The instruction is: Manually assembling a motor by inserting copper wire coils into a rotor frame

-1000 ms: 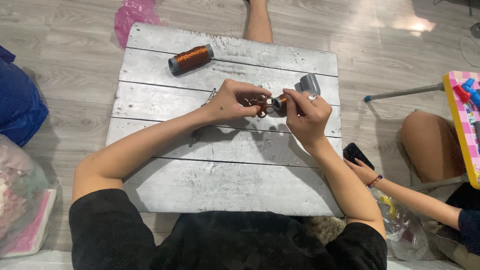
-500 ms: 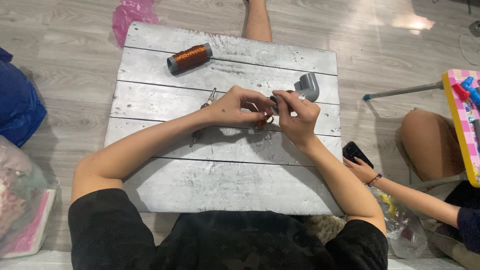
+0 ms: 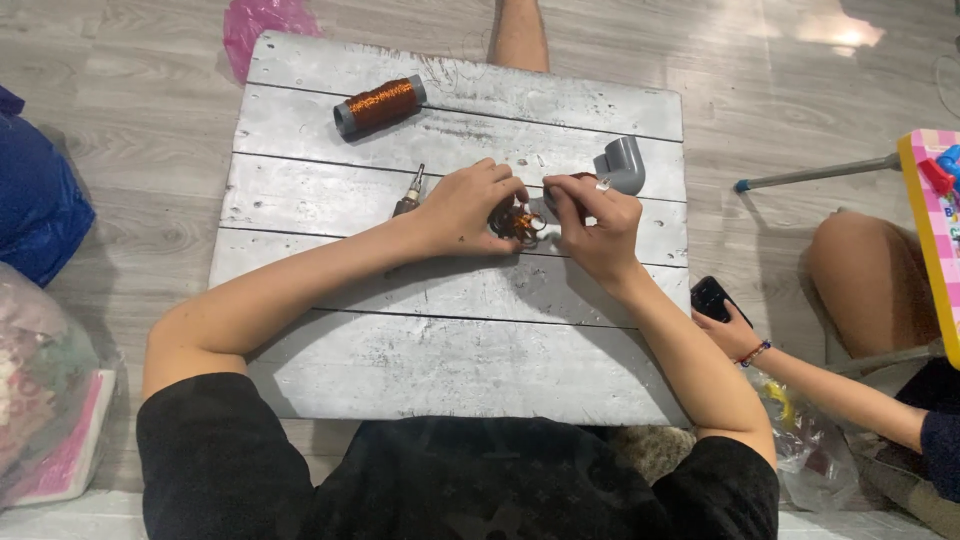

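A small tangle of copper wire [image 3: 518,222], seemingly looped, mid-table.

Pale grey wood-plank floor [image 3: 150,90], low worktop [image 3: 460,370] of weathered grey boards, bright patch of light [image 3: 840,30] top right, blue bag [image 3: 35,200] at left, perhaps a pink plastic bag [image 3: 265,20] beyond.

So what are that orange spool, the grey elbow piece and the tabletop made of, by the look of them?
The spool seems wound with fine copper-coloured wire: it glints like metal, on a grey core. The elbow piece looks like matt grey plastic pipe fitting, smooth and evenly coloured. The tabletop appears to be wooden planks painted silvery grey, with seams between boards and scuffed, speckled paint.
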